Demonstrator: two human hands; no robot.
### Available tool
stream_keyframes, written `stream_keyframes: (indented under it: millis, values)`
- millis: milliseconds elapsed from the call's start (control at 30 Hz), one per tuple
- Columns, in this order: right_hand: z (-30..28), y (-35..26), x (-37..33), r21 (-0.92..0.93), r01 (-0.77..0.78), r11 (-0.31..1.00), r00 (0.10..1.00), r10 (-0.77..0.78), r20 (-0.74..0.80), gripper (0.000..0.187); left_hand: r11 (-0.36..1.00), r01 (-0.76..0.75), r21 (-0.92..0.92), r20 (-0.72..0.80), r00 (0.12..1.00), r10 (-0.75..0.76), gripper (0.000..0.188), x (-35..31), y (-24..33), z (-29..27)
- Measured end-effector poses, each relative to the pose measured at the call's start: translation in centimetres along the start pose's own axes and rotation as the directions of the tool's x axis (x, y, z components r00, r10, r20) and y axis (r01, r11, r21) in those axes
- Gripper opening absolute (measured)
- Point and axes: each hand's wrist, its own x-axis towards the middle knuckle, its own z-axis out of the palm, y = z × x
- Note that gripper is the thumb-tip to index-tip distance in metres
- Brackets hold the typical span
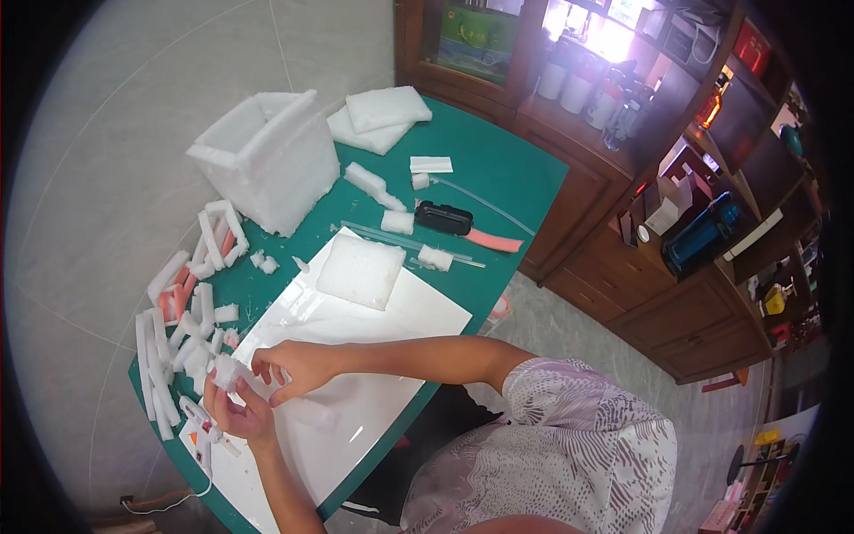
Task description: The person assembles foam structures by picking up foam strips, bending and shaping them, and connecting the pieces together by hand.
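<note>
Between the fingers and thumb of my left hand is a small white foam block, raised over the left end of a glossy white board. Just right of the block is my right hand, its fingers curved and apart, with nothing visible in them. A white hot glue gun with a cord lies beside my left hand. Several white and pink foam strips are heaped left of the hands. A square white foam slab rests flat on the board's far part.
On the green table stands a large white foam box, with stacked foam sheets behind it. A black plastic case, a pink strip and clear glue sticks lie farther right. Wooden cabinets border the right side.
</note>
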Motion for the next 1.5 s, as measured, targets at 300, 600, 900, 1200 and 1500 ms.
stream_keyframes:
  millis: [300,600,900,1200,1500]
  values:
    - [1.4,2.6,-0.1,0.04,0.171,0.984,0.985,-0.172,0.007,0.038,0.954,-0.185,-0.235,0.11,0.97,0.215,0.064,3.1,8.5,0.1]
    - [1.7,2.5,-0.5,-0.158,0.135,0.978,0.928,-0.181,-0.327,0.035,0.515,0.77,-0.376,0.789,0.557,-0.257,0.052,2.5,9.4,-9.7]
    - [2.4,0.2,-1.1,-0.226,0.201,0.953,0.974,-0.171,0.146,0.032,0.381,0.925,0.009,0.512,0.323,-0.796,0.054,1.4,10.9,-4.4]
    - [1.8,0.1,-1.0,-0.257,0.127,0.958,0.933,-0.028,0.358,0.026,0.493,0.869,0.032,0.696,0.334,-0.635,0.046,0.2,8.3,-7.0]
    - [0.9,0.1,-1.4,0.275,-0.056,0.96,0.924,-0.055,0.378,0.03,-0.025,0.977,-0.212,0.878,0.179,-0.443,0.055,-0.5,7.7,-9.5]
